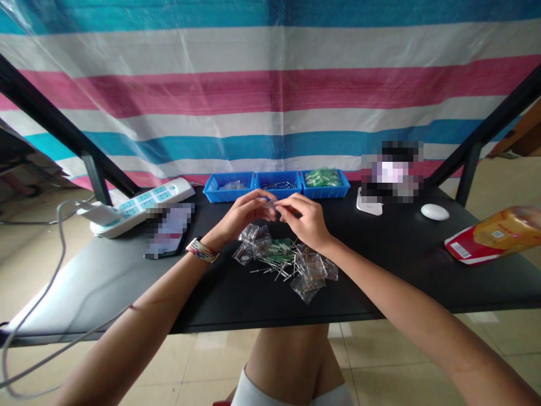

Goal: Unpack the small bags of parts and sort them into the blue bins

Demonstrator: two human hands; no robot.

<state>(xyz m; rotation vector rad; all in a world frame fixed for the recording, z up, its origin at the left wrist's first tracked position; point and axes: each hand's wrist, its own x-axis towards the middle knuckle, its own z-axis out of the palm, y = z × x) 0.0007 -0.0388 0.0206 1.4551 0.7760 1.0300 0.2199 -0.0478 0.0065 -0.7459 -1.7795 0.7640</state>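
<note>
Plastic, clear, pinched by left hand and right hand together; red-and-yellow container, QR code, barcode, lettering unreadable

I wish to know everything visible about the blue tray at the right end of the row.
The tray is a blue, rectangular, open-topped box, apparently plastic. It stands upright on the black table, its left side against or close beside the middle tray. Green pieces, seemingly in clear packets, fill it about to the rim. The right hand is nearby, apparently not touching it.
</note>
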